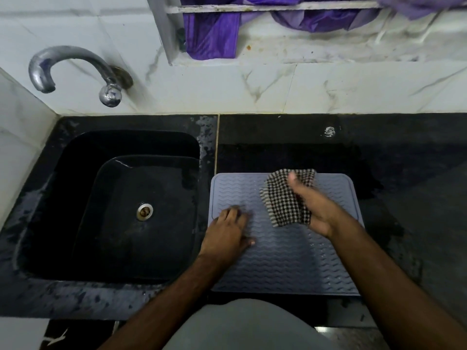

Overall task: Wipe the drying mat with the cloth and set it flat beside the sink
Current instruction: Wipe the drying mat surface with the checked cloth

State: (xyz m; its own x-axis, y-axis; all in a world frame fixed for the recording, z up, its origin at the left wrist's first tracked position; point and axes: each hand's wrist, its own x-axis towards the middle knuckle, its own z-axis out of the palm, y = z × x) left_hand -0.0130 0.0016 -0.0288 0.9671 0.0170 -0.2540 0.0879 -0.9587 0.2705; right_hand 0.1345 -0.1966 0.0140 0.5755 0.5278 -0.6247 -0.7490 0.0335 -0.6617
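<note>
The left hand (228, 229) lies palm-down on the drying mat (285, 251), fingers (237, 213) spread flat and gripping nothing. The right hand (313, 208) is raised on edge, thumb up, its fingers closed on the checked cloth (285, 198) over the mat's far half. The mat lies flat on the dark tabletop (404, 223) just right of the sink (121, 205), long axis running near to far.
</note>
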